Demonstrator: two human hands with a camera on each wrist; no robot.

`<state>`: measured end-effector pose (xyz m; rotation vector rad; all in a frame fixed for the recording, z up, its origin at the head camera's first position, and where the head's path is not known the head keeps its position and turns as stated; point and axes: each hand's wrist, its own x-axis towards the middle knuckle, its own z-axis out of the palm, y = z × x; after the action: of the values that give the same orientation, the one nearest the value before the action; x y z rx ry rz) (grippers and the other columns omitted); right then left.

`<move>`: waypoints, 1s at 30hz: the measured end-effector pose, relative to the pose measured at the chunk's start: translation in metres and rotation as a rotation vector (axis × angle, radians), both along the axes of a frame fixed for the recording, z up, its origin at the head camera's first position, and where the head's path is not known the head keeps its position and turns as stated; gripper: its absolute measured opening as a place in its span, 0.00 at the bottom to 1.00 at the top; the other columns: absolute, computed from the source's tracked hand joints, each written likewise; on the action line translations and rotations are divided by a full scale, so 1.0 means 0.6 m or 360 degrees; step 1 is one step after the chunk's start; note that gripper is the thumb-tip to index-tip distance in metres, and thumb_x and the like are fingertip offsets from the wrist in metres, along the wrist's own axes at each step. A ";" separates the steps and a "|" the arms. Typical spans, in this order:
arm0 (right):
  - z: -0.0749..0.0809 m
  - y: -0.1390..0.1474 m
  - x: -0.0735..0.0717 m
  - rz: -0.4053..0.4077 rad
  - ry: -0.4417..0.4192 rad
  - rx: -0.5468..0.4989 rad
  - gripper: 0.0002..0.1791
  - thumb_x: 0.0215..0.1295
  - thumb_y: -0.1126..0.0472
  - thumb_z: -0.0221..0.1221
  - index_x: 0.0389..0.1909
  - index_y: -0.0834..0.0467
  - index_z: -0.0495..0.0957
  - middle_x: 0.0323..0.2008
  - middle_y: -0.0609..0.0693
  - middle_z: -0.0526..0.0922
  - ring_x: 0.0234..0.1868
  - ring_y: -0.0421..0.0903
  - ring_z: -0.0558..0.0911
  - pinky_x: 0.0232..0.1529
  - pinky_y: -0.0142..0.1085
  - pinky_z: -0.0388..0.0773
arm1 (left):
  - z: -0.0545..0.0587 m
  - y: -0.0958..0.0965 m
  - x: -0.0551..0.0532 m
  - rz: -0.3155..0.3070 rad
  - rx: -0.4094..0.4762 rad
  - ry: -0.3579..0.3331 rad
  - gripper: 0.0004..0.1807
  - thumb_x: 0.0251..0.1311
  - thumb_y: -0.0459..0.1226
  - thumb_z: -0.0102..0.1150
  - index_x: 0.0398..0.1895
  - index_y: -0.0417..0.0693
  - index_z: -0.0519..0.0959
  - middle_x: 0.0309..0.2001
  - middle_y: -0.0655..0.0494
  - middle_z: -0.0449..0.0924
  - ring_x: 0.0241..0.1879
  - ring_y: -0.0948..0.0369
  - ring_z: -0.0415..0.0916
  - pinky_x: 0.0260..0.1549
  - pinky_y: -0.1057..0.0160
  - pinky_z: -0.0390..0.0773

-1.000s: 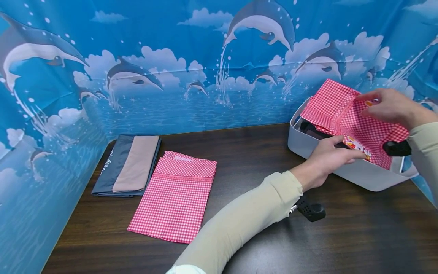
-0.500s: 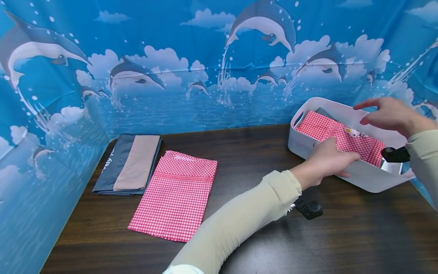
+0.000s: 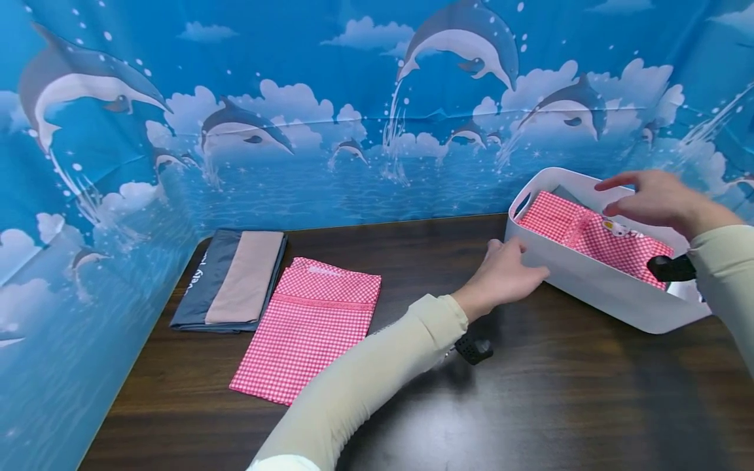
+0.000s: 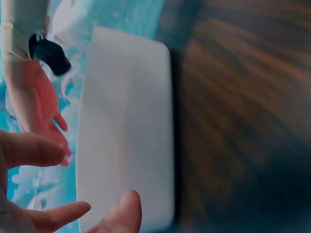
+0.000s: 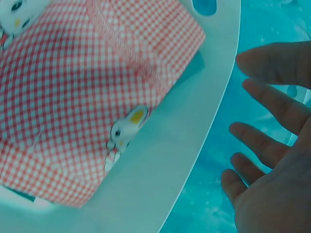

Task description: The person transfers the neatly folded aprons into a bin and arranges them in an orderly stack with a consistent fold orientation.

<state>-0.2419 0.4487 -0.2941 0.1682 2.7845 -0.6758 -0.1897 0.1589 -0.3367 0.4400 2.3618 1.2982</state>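
On a table point(image 3: 471, 412), basket point(image 3: 601, 286) at two o'clock, cloth point(image 3: 592, 234) inside; second cloth point(image 3: 312, 320) at nine; bundle point(image 3: 243, 281) at ten; curtain point(image 3: 353, 180) behind.

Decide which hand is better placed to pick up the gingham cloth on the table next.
Probably the left hand: empty and nearer that gingham cloth, whereas the right hand is by the white basket.

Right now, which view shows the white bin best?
Head: nearly the whole white bin shows, with red checked cloth inside; the right hand hides a bit. Left wrist: outer wall only, blurred. Right wrist: inside close, but cropped.
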 end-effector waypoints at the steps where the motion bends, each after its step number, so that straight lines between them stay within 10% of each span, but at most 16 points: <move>1: 0.000 -0.006 -0.001 0.0010 0.0005 -0.0001 0.44 0.72 0.52 0.65 0.83 0.62 0.58 0.80 0.82 0.45 0.77 0.85 0.47 0.62 0.83 0.62 | -0.002 -0.011 -0.003 0.0006 -0.0035 0.0017 0.26 0.71 0.45 0.65 0.69 0.47 0.76 0.66 0.54 0.72 0.54 0.63 0.71 0.47 0.62 0.79; 13: -0.007 -0.118 -0.001 0.0259 0.0180 -0.0037 0.42 0.75 0.52 0.65 0.82 0.63 0.60 0.81 0.76 0.55 0.79 0.80 0.53 0.67 0.82 0.60 | -0.018 -0.168 -0.013 0.0014 -0.0422 0.0172 0.30 0.76 0.49 0.59 0.75 0.46 0.72 0.70 0.47 0.69 0.60 0.55 0.73 0.61 0.50 0.80; 22: -0.052 -0.188 0.032 0.0458 0.0435 0.0090 0.38 0.71 0.53 0.69 0.77 0.62 0.68 0.77 0.72 0.65 0.76 0.75 0.58 0.68 0.74 0.66 | -0.049 -0.287 0.032 0.0097 -0.0382 0.0341 0.25 0.76 0.44 0.60 0.70 0.41 0.77 0.75 0.43 0.68 0.73 0.46 0.70 0.68 0.42 0.76; 30: -0.087 -0.199 0.064 0.0506 0.0646 -0.0084 0.34 0.67 0.60 0.72 0.72 0.64 0.75 0.70 0.70 0.75 0.72 0.71 0.67 0.67 0.75 0.66 | -0.073 -0.375 0.081 0.0178 -0.0364 0.0420 0.22 0.70 0.39 0.66 0.62 0.36 0.82 0.65 0.40 0.76 0.60 0.45 0.78 0.58 0.41 0.82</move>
<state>-0.2036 0.3294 -0.3463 -0.4638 3.0608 -0.7686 -0.1409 -0.0661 -0.3804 0.4357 2.7525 1.0514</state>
